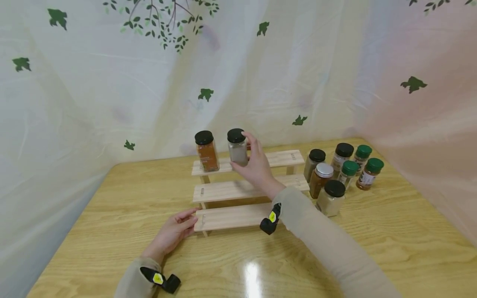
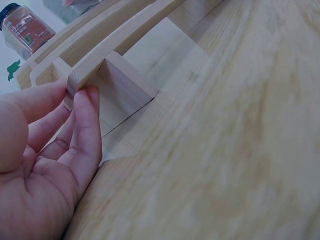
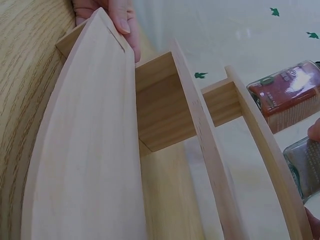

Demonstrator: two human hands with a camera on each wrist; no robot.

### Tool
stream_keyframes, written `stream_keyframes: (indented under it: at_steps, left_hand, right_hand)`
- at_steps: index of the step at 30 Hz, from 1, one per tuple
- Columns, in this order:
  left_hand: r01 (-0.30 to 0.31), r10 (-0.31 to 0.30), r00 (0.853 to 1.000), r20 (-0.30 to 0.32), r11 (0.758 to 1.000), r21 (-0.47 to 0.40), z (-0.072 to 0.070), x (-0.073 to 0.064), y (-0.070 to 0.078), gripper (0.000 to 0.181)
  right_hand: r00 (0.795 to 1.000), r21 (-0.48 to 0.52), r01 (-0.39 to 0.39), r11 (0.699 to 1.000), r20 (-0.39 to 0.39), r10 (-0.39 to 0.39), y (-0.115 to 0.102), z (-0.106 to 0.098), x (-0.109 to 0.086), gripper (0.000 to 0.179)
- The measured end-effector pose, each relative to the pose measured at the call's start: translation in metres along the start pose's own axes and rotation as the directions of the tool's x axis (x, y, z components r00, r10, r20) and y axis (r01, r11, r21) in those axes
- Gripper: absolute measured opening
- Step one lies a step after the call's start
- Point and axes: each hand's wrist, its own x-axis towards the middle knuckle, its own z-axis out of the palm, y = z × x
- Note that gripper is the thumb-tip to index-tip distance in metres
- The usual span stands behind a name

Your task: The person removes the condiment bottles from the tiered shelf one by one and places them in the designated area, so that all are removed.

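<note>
A three-tier wooden spice rack (image 1: 231, 219) stands on the table. My left hand (image 1: 172, 232) pinches the left end of its lowest board, thumb and fingers around the edge, as the left wrist view shows. At the top tier, my right hand (image 1: 258, 167) holds a glass spice jar (image 1: 237, 152) with a black lid and greyish contents. Whether this jar's base touches the board I cannot tell. Left of it, a black-lidded jar of orange-red spice (image 1: 208, 156) stands on the same board. The right wrist view shows only fingertips and part of the greyish jar (image 3: 305, 162).
Several more jars stand right of the rack, among them a silver-lidded jar (image 1: 319, 182), a black-lidded jar of pale powder (image 1: 329, 203) and a green-lidded jar (image 1: 368, 176). Behind the wooden table (image 1: 149, 182) hangs a pale curtain (image 1: 160, 103) with leaf prints.
</note>
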Motion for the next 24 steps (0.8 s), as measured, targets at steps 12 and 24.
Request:
stream_keyframes:
  at_steps: [12, 24]
  left_hand:
    - [-0.007, 0.007, 1.0, -0.001, 1.0, -0.006, 0.0, 0.0, 0.0, 0.056]
    - [-0.008, 0.008, 1.0, 0.0, 1.0, -0.011, 0.0, -0.001, 0.001, 0.056]
  right_hand:
    - [1.0, 0.023, 0.008, 1.0, -0.023, -0.008, 0.0, -0.002, -0.011, 0.086]
    - [0.992, 0.044, 0.111, 0.993, -0.064, -0.108, 0.001, -0.006, -0.03, 0.083]
